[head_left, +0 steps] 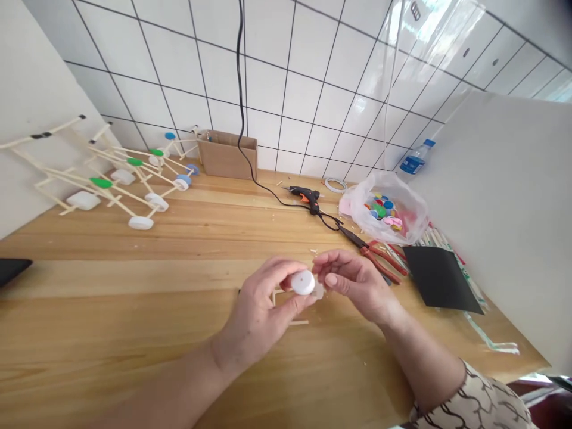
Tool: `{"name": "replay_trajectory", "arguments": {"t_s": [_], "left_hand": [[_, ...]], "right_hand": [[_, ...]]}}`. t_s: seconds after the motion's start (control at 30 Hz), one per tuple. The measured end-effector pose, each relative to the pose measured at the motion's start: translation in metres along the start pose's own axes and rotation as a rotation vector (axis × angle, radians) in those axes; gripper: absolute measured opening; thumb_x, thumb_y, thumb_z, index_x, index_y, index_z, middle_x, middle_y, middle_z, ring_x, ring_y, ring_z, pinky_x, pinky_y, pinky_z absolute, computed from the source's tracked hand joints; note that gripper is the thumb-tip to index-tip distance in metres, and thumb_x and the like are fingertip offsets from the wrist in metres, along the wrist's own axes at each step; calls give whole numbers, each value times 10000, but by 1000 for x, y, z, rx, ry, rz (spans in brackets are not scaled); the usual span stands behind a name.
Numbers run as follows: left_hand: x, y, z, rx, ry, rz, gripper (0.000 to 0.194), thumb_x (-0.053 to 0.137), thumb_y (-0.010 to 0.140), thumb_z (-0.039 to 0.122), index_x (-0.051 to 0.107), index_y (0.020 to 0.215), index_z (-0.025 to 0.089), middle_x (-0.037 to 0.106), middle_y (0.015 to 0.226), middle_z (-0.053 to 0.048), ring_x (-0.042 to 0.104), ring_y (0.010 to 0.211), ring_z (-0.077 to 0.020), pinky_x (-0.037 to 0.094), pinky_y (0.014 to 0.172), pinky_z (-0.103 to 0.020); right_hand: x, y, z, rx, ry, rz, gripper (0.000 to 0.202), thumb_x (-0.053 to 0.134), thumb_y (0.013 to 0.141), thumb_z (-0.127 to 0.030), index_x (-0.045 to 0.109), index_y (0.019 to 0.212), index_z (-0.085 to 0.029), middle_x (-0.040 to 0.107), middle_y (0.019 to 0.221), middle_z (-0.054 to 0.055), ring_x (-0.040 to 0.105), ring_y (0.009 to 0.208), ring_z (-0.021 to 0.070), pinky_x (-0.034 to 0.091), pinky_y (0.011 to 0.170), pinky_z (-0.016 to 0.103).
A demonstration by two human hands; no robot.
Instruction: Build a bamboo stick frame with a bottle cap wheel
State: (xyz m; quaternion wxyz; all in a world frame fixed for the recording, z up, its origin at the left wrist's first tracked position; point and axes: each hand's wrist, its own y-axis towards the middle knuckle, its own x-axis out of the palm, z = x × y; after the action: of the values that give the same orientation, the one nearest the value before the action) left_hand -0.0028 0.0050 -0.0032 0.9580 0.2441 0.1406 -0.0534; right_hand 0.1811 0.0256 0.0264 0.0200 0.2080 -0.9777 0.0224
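My left hand [261, 304] pinches a white bottle cap [303, 282] between thumb and fingers, above the middle of the wooden table. A small dark dot marks the cap's flat face. Just right of the cap, my right hand [355, 283] has loosely curled fingers with a gap to the thumb, and I see nothing held in it. A pale, translucent piece [319, 291] shows behind the cap; I cannot tell what it is. Partly hidden beneath my left hand are thin wooden sticks [299, 323] on the table.
Stick frames with cap wheels [140, 223] stand left, near a cardboard box [230, 156]. Behind my hands lie a glue gun [306, 195] with its cord and red-handled pliers [379, 256]. A plastic bag of caps [388, 208], a bottle [416, 159] and a black sheet [440, 279] are right.
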Motion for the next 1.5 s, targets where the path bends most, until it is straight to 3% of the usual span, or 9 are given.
{"name": "replay_trajectory", "arguments": {"t_s": [0.17,0.27,0.4,0.5,0.63,0.83,1.07,1.23,1.5], "left_hand": [[-3,8,-2,-456,-347,6,314,712,703,280,649,992,174,627,818,-10,558,735,-140,479,673,-266],[-2,10,-4,-558,-493,25,360,739,656,282,650,987,171,642,854,-20,567,780,-150,475,696,-275],[-2,10,-2,-635,-573,20,376,757,626,278,651,971,170,645,866,-29,566,816,-154,455,700,-268],[-3,10,1,-675,-613,-43,357,752,633,305,648,941,158,631,813,-30,525,691,-123,409,583,-240],[-6,13,4,-712,-702,-130,306,735,650,352,652,863,149,565,639,6,424,545,-87,341,502,-231],[-7,15,4,-786,-799,-108,320,792,579,341,679,810,149,642,689,-28,452,533,-83,357,495,-223],[-6,11,1,-810,-885,-233,257,785,641,309,693,827,158,658,744,-31,498,581,-90,401,539,-213],[-6,9,2,-807,-880,-363,220,741,706,347,684,808,160,592,638,1,499,577,-88,394,543,-201],[-5,8,3,-778,-813,-335,272,778,667,322,657,862,175,648,726,6,542,617,-96,439,581,-212]], "right_hand": [[-24,-3,2,-114,-638,-39,364,735,704,-240,615,1046,-211,593,1019,69,536,836,182,462,711,318],[-24,-6,7,-85,-889,-151,444,749,669,-172,582,1078,-209,575,1050,71,537,870,193,463,756,333],[-15,-5,12,-69,-1085,-177,198,643,727,-112,588,909,-170,591,905,61,548,830,193,453,745,331],[-11,-4,11,-46,-1063,-150,99,596,758,-112,587,839,-168,595,793,37,536,720,162,442,653,288],[-6,-6,4,-64,-812,-36,82,613,755,-157,579,825,-181,605,726,5,532,647,129,433,594,246],[-1,-13,-3,-93,-600,75,116,631,723,-188,553,809,-178,586,661,-9,521,553,107,423,506,227],[3,-19,5,-254,-702,104,116,639,754,-223,567,827,-170,570,661,-3,477,554,105,415,509,229],[5,-21,7,-311,-821,90,113,635,759,-251,571,803,-169,562,650,0,468,542,109,397,500,242],[6,-23,6,-368,-881,95,79,615,717,-209,558,753,-166,532,602,-14,453,509,103,386,480,234]]}}
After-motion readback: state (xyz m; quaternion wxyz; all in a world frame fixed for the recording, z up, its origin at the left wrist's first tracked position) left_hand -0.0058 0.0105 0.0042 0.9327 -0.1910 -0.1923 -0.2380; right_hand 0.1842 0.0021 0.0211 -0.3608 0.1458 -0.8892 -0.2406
